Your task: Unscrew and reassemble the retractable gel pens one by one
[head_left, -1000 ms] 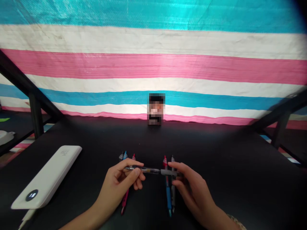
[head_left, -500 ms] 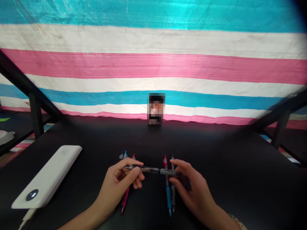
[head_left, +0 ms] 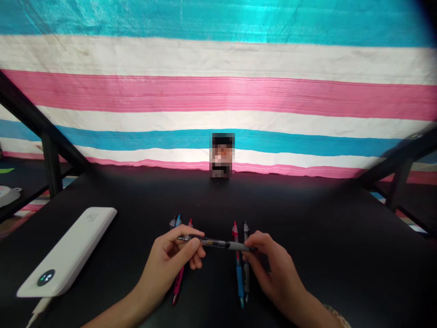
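A clear-barrelled pen point(head_left: 216, 243) with a grey grip lies level between my hands, above the table. My left hand point(head_left: 175, 253) pinches its left end between thumb and fingers. The fingers of my right hand point(head_left: 269, 257) are closed on its right end, hiding the tip. Under the right side lie a pen with a red top and blue grip point(head_left: 240, 273) and a grey-gripped pen point(head_left: 246, 278), side by side. Beneath my left hand are a pink pen point(head_left: 177, 289) and the tops of other pens, including a blue-topped one point(head_left: 178, 220), mostly covered.
On the left of the black table point(head_left: 153, 191) rests a white power bank point(head_left: 73, 250) with a cable point(head_left: 39, 310). A pixelated object point(head_left: 221, 155) stands at the back edge. Behind hangs a striped sheet point(head_left: 218, 93); black frame bars point(head_left: 51, 164) flank the table.
My right hand's fingers have closed from a looser, wider hold onto the right end of the pen. The left hand has stayed put. The power bank's display now shows lit marks.
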{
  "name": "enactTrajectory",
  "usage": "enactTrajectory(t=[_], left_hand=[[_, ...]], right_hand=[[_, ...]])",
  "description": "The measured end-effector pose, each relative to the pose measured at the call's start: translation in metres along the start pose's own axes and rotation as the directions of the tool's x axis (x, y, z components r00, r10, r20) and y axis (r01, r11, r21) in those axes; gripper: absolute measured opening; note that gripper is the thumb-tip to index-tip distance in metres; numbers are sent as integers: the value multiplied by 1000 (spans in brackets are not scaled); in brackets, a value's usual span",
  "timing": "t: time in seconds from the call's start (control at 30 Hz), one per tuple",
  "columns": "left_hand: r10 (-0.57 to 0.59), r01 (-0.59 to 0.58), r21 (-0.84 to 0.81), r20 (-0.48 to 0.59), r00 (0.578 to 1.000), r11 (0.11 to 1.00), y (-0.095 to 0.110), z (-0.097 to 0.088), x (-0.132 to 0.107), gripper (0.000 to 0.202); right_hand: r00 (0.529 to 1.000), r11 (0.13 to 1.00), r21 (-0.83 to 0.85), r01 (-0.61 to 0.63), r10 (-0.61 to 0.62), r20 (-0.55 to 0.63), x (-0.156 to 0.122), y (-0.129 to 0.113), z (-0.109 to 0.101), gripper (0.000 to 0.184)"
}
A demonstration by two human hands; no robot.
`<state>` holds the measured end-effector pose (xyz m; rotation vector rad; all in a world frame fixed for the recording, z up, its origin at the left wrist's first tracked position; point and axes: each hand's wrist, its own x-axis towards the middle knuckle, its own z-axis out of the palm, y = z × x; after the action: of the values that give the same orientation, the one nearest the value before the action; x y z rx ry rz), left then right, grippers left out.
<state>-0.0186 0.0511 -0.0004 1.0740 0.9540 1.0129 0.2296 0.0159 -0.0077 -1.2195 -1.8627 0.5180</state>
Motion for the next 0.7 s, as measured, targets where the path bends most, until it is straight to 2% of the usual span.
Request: enactTrajectory(t=[0.13, 0.17, 0.27, 0.33, 0.4, 0.5, 0.6, 0.7], left_hand=[[-6, 6, -3, -7, 1000, 1000, 0, 0, 1, 17], [-8, 8, -1, -2, 1000, 1000, 0, 0, 1, 17], [-4, 4, 2, 5, 1000, 1000, 0, 0, 1, 18], [-3, 3, -2, -3, 1000, 1000, 0, 1, 1, 18], [-6, 6, -6, -5, 1000, 1000, 0, 1, 1, 19], [-7, 7, -10, -7, 1000, 1000, 1, 1, 1, 20], [-14, 13, -8, -16, 1000, 1000, 2, 1, 1, 19], [-18, 18, 10, -20, 1000, 1000, 3, 1, 0, 19]], right_hand=[[996, 998, -31, 49, -47, 72, 4, -3, -4, 13], [997, 998, -33, 48, -46, 63, 4, -3, -4, 11], [1000, 999, -31, 18, -18, -15, 2, 0, 0, 23], [1000, 999, -30, 14, -15, -26, 1, 1, 1, 16], [999, 999, -33, 29, -28, 27, 1, 0, 0, 8], [995, 999, -18, 49, -47, 90, 3, -4, -4, 17], [998, 999, -25, 44, -42, 50, 5, -5, -5, 7], [996, 996, -67, 61, -57, 72, 6, -3, -3, 4]])
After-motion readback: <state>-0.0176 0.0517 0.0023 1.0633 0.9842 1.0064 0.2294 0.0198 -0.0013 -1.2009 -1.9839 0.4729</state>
